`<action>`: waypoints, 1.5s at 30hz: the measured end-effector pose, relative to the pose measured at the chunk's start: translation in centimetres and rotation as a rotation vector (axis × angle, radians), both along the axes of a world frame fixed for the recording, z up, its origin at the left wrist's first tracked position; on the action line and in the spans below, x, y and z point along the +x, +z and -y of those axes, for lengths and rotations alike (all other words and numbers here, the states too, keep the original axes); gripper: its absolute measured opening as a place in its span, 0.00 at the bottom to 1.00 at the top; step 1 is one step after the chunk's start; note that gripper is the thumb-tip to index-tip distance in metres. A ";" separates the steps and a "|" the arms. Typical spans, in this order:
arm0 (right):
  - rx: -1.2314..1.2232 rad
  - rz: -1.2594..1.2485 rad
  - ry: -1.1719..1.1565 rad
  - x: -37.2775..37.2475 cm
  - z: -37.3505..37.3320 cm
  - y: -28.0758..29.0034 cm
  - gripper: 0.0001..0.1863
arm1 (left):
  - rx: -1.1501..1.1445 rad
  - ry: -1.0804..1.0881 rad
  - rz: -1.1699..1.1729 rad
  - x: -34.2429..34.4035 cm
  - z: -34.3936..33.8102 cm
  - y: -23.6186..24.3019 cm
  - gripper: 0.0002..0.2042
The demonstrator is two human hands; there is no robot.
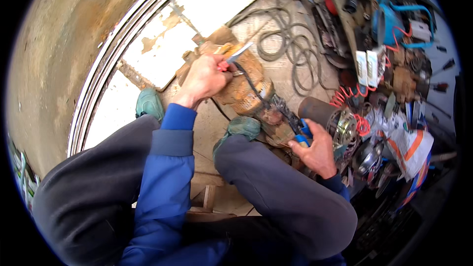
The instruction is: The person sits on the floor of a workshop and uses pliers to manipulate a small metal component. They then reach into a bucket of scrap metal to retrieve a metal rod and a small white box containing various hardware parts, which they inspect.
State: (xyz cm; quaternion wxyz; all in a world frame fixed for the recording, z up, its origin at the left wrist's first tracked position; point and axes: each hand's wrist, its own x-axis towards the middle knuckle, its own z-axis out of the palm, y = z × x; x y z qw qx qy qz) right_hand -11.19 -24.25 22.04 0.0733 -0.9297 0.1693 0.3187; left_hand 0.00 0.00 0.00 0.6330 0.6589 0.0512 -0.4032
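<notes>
My left hand [204,80] is closed around the red handle of a knife [240,52], its bright blade pointing up and to the right. My right hand [318,151] is wrapped round blue-and-yellow-handled pliers [302,140]. A black cable [252,84] runs from near my left hand down to the pliers; the jaws are too dark to make out clearly. Beneath both hands lies a dusty, worn orange power tool [248,76] with a vented housing. My left hand covers part of it.
A coiled grey cord [278,44] lies on the floor beyond the tool. On the right are metal parts, a red coiled wire [362,124], a white-and-orange bag [410,150] and a blue jug-like container [389,24]. My green shoes [149,103] flank the tool; a door track curves along the left.
</notes>
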 end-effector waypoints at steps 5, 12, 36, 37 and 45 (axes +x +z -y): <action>0.478 0.139 -0.769 -17.8 1.0 -9.6 0.32 | -0.025 0.114 0.153 2.1 -3.8 -0.5 0.11; 0.781 0.410 -1.336 -37.7 -1.8 -14.0 0.21 | -0.139 0.202 0.037 -1.0 -6.5 0.7 0.06; 0.111 1.225 -0.833 -44.3 14.0 -2.3 0.27 | -0.457 0.093 0.180 -17.7 -3.3 20.2 0.19; 0.299 1.303 -0.740 -39.8 10.7 1.8 0.23 | -0.468 0.076 0.204 -18.0 -3.9 21.5 0.22; 1.187 0.688 -0.167 -19.5 -10.0 15.8 0.29 | -0.657 -0.213 0.541 -20.2 -7.5 31.1 0.34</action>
